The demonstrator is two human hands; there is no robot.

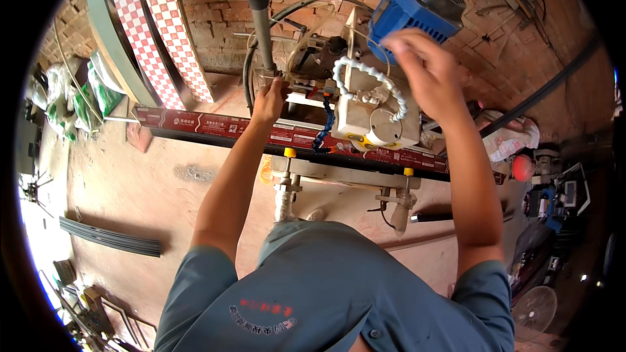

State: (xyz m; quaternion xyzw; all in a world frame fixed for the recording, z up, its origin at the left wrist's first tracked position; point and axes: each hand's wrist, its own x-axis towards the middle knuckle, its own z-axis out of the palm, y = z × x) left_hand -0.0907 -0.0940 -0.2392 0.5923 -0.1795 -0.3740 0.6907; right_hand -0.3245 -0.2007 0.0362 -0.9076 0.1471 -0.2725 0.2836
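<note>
- White machine housing (350, 117), the landmark: in front of the person's torso, carrying a round disc (386, 126)
- Long dark red wrapped bar (215, 124): passing the housing, reaching out to its left and right
- Left hand (270, 100): left of the housing, fingers curled in at the foot of a grey post (261, 36); what they grip, cannot tell
- Right hand (430, 72): raised at the housing's upper right, blurred, fingers partly bent; whether gripping, cannot tell
- White segmented hose (339, 77): looping over the housing
- Blue segmented hose (324, 132): just left of the housing
- Metal rail (339, 171), two yellow caps: between housing and torso
- Blue motor (401, 6): beyond the housing, to its right
- Checkered panels (163, 23): well left of the housing, near a brick wall (218, 45)
</note>
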